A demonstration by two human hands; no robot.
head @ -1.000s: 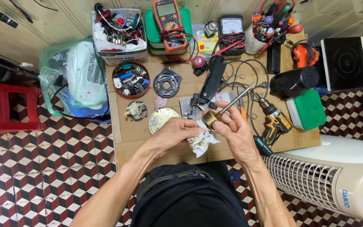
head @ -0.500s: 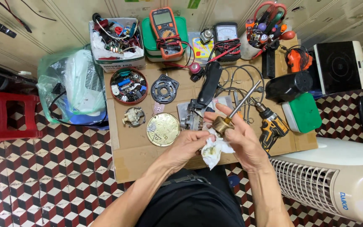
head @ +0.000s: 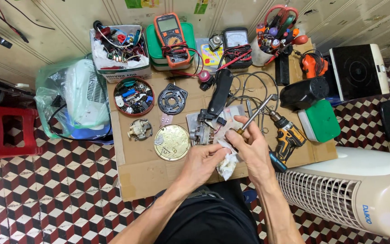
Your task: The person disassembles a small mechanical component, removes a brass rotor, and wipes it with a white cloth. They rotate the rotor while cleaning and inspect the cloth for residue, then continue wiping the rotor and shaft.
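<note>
My right hand grips a brass-coloured part with a long metal shaft that points up and to the right. Beside it, my left hand pinches a crumpled white rag just under that part. Both hands hover over the near edge of a cardboard sheet. A small grey motor assembly and a round brass-coloured lid lie just beyond my left hand.
On the cardboard lie a yellow-black cordless drill, a black ring plate, a round tin of small parts, an orange multimeter and a box of wires. A white tower fan lies at right. A red stool stands at left.
My left hand has drawn back from over the round lid toward me, with the rag now under the brass part. The right hand keeps hold of the shaft part.
</note>
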